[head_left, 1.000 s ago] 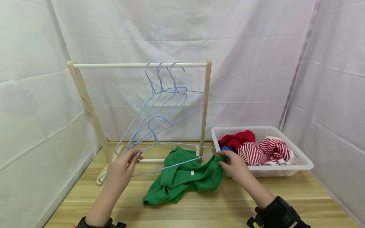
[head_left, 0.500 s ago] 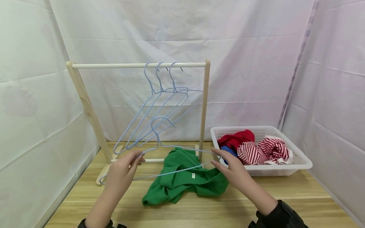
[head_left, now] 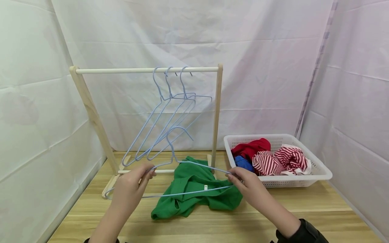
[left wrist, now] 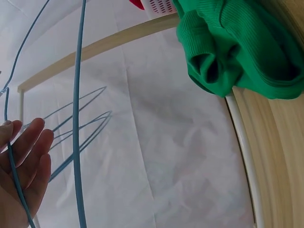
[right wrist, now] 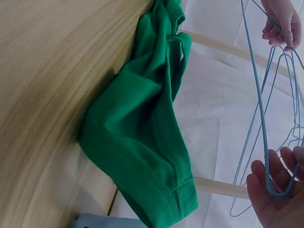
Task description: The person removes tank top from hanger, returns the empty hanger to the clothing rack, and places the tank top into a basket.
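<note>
A light blue wire hanger (head_left: 204, 165) is held level over the table, its hook upward. My left hand (head_left: 130, 185) pinches its left shoulder, and in the left wrist view the thumb and fingers of that hand (left wrist: 28, 166) are on the wire. At the other end, my right hand (head_left: 250, 186) grips the hanger's right corner; the right wrist view has the looped end lying in the curled fingers (right wrist: 273, 164). Beneath the hanger a crumpled green ribbed garment (head_left: 212, 201) lies on the table, a small white label showing. The hanger's lower bar crosses in front of it.
Behind stands a wooden rack with a white rail (head_left: 121, 71), three more blue hangers (head_left: 183, 86) hooked on it. A white basket (head_left: 299, 184) at right holds a red garment (head_left: 253, 147), a blue one (head_left: 244, 164) and red-and-white striped clothing (head_left: 268, 164).
My right hand has let go of the green garment's edge, which dropped to the table, and has taken the hanger's right end. The hanger's hook has shifted right and slightly down.
</note>
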Motion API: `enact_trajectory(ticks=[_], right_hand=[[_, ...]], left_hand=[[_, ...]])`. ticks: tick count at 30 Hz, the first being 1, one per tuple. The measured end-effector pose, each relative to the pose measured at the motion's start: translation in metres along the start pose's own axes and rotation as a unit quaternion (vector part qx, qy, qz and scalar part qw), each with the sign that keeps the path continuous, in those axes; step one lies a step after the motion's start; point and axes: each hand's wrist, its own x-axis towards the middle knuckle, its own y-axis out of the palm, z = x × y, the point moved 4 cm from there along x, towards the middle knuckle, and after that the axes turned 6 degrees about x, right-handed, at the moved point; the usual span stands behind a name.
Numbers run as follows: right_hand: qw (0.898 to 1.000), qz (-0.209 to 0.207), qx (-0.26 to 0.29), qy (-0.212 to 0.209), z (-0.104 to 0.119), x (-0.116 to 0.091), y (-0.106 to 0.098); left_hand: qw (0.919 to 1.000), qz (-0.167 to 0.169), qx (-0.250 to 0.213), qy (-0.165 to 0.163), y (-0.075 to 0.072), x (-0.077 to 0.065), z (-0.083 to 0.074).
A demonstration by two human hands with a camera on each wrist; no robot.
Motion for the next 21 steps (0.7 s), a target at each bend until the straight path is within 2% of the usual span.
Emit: enact_trajectory(ticks=[9,15,21], right_hand=[[0.999,-0.035,-0.005,-0.035,0.009,-0.006,-0.007],[0.996,-0.073,-0.008,-0.058,0.011,-0.010,-0.014],[0.995,-0.083,0.013,-0.061,0.008,-0.013,-0.019]], left_hand=[[0.9998,-0.002,0.008,0.020,-0.013,-0.002,-0.012],[0.9996,0.010,0.014,0.020,-0.017,-0.007,-0.009],[0.9992,0.011,0.016,0.036,-0.019,-0.013,-0.002]])
